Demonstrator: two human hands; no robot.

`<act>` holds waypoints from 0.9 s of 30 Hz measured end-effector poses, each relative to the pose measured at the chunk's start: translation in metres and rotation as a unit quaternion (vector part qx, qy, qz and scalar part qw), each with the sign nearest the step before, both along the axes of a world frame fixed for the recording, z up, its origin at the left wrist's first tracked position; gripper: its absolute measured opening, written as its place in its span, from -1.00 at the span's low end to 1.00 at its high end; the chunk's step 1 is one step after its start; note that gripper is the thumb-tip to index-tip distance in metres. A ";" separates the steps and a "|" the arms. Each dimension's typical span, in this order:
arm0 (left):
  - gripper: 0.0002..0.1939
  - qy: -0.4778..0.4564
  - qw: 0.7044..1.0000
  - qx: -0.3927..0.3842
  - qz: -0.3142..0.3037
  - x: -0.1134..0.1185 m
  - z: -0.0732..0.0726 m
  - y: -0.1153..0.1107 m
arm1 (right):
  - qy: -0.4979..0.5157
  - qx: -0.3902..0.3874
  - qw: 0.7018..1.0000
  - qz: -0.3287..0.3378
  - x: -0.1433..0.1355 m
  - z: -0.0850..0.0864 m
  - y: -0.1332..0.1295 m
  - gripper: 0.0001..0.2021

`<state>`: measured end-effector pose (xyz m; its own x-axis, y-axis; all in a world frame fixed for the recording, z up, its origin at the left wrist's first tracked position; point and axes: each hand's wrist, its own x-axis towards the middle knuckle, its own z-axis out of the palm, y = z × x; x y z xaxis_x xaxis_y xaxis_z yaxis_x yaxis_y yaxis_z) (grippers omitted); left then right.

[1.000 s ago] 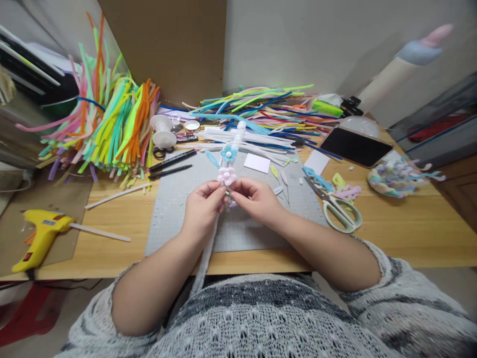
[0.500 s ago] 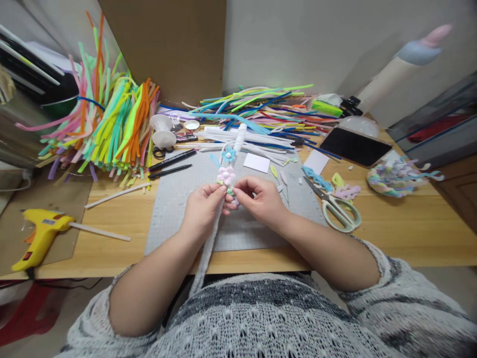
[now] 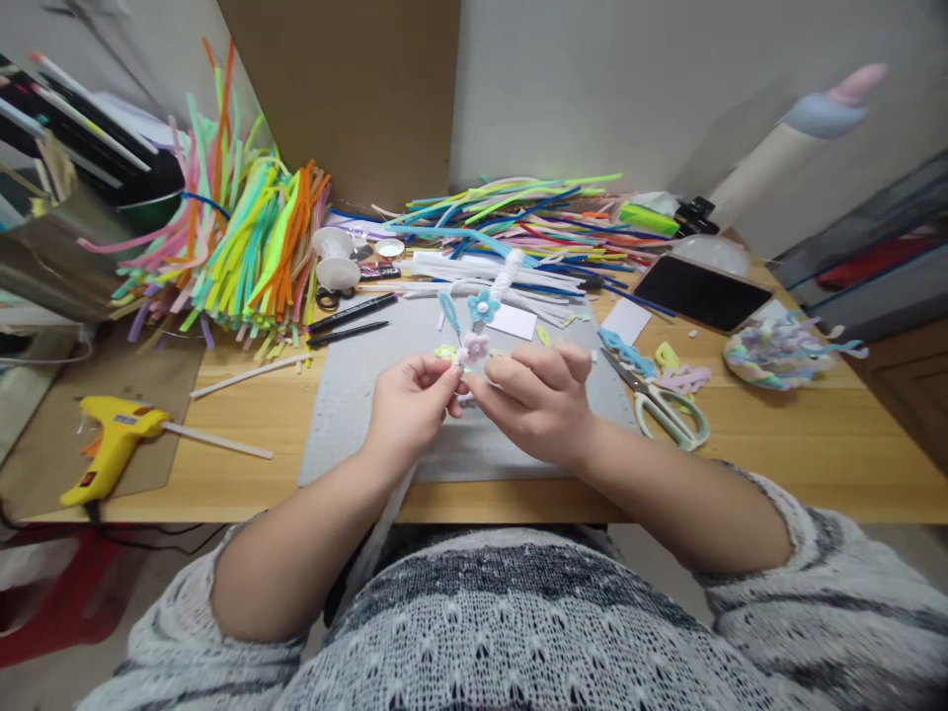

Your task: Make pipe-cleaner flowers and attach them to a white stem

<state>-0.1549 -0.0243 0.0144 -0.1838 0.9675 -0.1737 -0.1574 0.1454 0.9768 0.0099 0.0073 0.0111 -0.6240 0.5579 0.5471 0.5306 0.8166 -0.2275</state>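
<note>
Over the grey cutting mat (image 3: 348,395) I hold a white fuzzy band (image 3: 510,269) decorated with pipe-cleaner flowers. Its far end tilts up and away from me, and a pale tail hangs toward my lap. A blue flower (image 3: 484,308) with a white centre sits above a pink flower (image 3: 474,346), beside a thin blue loop (image 3: 448,311). My left hand (image 3: 411,400) is closed, thumb and finger pinching the band just below the pink flower. My right hand (image 3: 540,400) has curled fingers, its thumb and index at the same spot. Those fingertips hide the small piece between them.
White pipe cleaners (image 3: 451,265) lie behind the mat. A bundle of coloured ones (image 3: 252,237) stands at left, above a yellow glue gun (image 3: 118,434). Black pens (image 3: 348,334) rest on the mat's left edge. To the right are scissors (image 3: 671,410), a phone (image 3: 700,291) and a braided piece (image 3: 774,351).
The flowered band has shifted right and tilted, its blue loop now standing up. My right hand has turned, its back fingers raised. The whole view has moved slightly.
</note>
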 end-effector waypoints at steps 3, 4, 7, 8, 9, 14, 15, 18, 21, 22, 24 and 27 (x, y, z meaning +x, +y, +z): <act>-0.86 0.072 0.997 0.019 -0.026 0.002 0.008 -0.008 | -0.036 -0.026 0.999 0.011 0.003 0.024 -0.006 -0.88; -0.89 0.100 0.994 0.028 -0.038 0.002 0.011 -0.010 | -0.050 -0.041 0.998 0.018 0.004 0.033 -0.008 -0.86; -0.90 0.196 0.976 0.057 -0.076 0.003 0.022 -0.018 | -0.085 -0.064 0.993 0.049 0.004 0.056 -0.013 -0.79; -0.89 0.229 0.967 0.066 -0.089 0.004 0.026 -0.020 | -0.088 -0.059 0.992 0.062 0.004 0.062 -0.014 -0.79; -0.87 0.260 0.957 0.076 -0.102 0.004 0.029 -0.021 | -0.088 -0.048 0.992 0.075 0.004 0.068 -0.015 -0.79; -0.86 0.341 0.918 0.125 -0.157 0.006 0.042 -0.031 | -0.110 -0.028 0.982 0.154 0.000 0.093 -0.009 -0.77; -0.86 0.342 0.915 0.133 -0.167 0.006 0.045 -0.034 | -0.120 -0.044 0.977 0.173 -0.001 0.098 -0.006 -0.76; -0.85 0.340 0.908 0.138 -0.201 0.007 0.054 -0.045 | -0.154 -0.103 0.955 0.231 -0.003 0.109 0.003 -0.76; -0.87 0.318 0.909 0.128 -0.236 0.007 0.063 -0.058 | -0.171 -0.176 0.930 0.274 -0.005 0.115 0.008 -0.81; -0.88 0.312 0.908 0.127 -0.248 0.006 0.065 -0.062 | -0.177 -0.206 0.920 0.284 -0.005 0.116 0.009 -0.84; -0.91 0.306 0.902 0.131 -0.274 0.005 0.069 -0.068 | -0.199 -0.269 0.893 0.301 -0.003 0.118 0.010 -0.89; -0.95 0.290 0.896 0.128 -0.310 0.004 0.074 -0.076 | -0.199 -0.357 0.853 0.325 0.002 0.116 0.010 -0.93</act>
